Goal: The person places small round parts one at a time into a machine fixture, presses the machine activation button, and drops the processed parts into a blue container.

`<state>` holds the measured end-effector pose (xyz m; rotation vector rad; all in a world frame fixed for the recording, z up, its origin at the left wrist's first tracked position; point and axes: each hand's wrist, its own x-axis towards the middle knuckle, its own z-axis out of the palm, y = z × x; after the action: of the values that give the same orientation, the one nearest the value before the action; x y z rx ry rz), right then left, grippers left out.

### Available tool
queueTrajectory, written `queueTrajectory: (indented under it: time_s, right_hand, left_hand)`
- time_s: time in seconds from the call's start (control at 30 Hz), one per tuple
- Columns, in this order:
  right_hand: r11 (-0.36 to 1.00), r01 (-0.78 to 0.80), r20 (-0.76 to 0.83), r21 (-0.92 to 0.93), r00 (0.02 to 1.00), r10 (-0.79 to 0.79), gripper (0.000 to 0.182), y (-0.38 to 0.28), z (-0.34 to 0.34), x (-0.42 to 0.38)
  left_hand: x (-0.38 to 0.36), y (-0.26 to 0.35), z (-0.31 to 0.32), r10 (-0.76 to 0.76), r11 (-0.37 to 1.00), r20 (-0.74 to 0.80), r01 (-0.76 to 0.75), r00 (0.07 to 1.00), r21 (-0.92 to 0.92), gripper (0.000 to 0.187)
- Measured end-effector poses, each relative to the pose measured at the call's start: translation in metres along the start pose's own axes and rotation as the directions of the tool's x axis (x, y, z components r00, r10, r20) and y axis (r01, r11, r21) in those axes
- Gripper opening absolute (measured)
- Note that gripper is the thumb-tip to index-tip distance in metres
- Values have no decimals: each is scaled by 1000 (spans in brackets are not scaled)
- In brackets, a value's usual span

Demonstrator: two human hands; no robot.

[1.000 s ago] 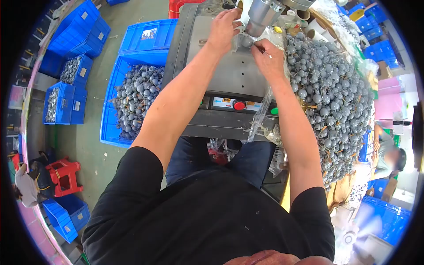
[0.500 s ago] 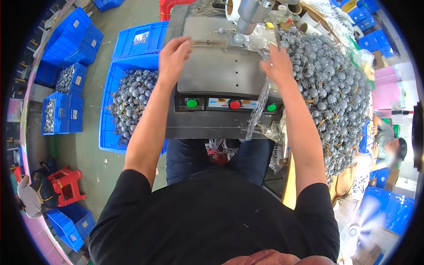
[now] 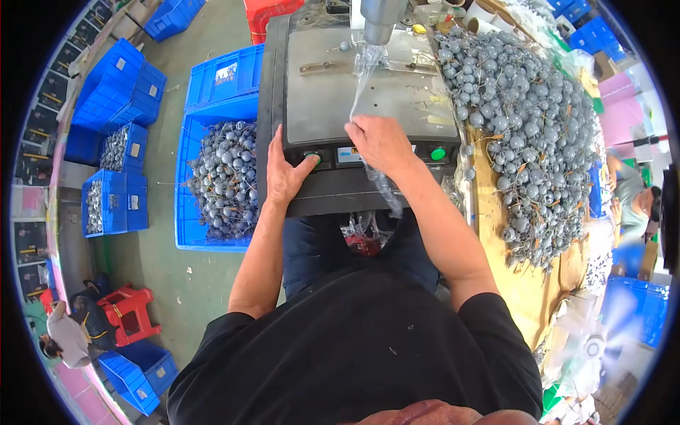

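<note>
I stand at a grey press machine (image 3: 333, 92) with a flat metal plate and a cylinder head (image 3: 379, 18) above it. My left hand (image 3: 285, 173) grips the machine's front left edge, its thumb on the left green button (image 3: 312, 157). My right hand (image 3: 382, 145) lies closed over the middle of the control panel, holding a strip of clear plastic film (image 3: 365, 71) that runs up to the cylinder head. A second green button (image 3: 438, 153) shows at the panel's right.
A big heap of grey balls (image 3: 524, 113) covers the wooden table on the right. A blue crate (image 3: 212, 177) of the same balls stands on the floor at left, with more blue crates (image 3: 113, 92) beyond. A red stool (image 3: 124, 312) and people are nearby.
Both hands came back from the machine plate to the front panel. The left thumb now rests on the left green button, and the right hand covers the red button area with the film.
</note>
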<state>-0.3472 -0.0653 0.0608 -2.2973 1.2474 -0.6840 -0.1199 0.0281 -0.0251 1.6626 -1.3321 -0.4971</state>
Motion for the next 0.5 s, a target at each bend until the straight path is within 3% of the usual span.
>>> queueTrajectory:
  time_s: [0.03,0.13,0.17,0.2,0.23,0.27,0.3,0.33,0.37,0.43,0.5]
  right_hand:
    - [998,-19,6,53,1000,19,30,1,3,-11]
    - [915,-210,-139,345,953,271,34,12,-7,-39]
    - [867,-276,-190,415,906,379,35,23,-17,-54]
    - [886,-283,-292,366,869,398,39,43,-18,-65]
    - [852,-342,-321,396,818,478,41,58,-19,-74]
    - [787,-418,-326,453,744,583,43,73,-17,-79]
    - [722,-430,-323,542,686,652,44,102,0,-80]
    - [708,-414,-352,572,655,668,44,113,6,-80]
    - [676,-414,-330,609,643,691,44,118,9,-78]
    - [690,-424,-344,587,640,687,31,105,-3,-78]
    - [628,-338,-242,702,715,655,29,110,-16,-84]
  left_hand:
    - [0,-1,-3,2,1000,9,-2,1000,6,105]
    - [3,-21,0,51,997,51,-49,997,-54,106]
    - [4,-23,3,36,999,59,-34,998,-31,107]
    - [4,-24,3,30,998,84,-25,996,-64,105]
    - [3,-28,9,68,987,70,-56,995,-151,102]
    - [3,-32,12,121,987,37,-117,992,-112,99]
    - [0,-16,12,89,955,74,-64,993,-289,97]
    - [0,-22,11,86,973,63,-70,994,-218,96]
    - [2,-23,11,91,963,89,-65,992,-261,96]
    - [0,-14,8,82,966,104,-54,991,-254,94]
    - [-1,-18,10,93,963,94,-66,991,-260,94]
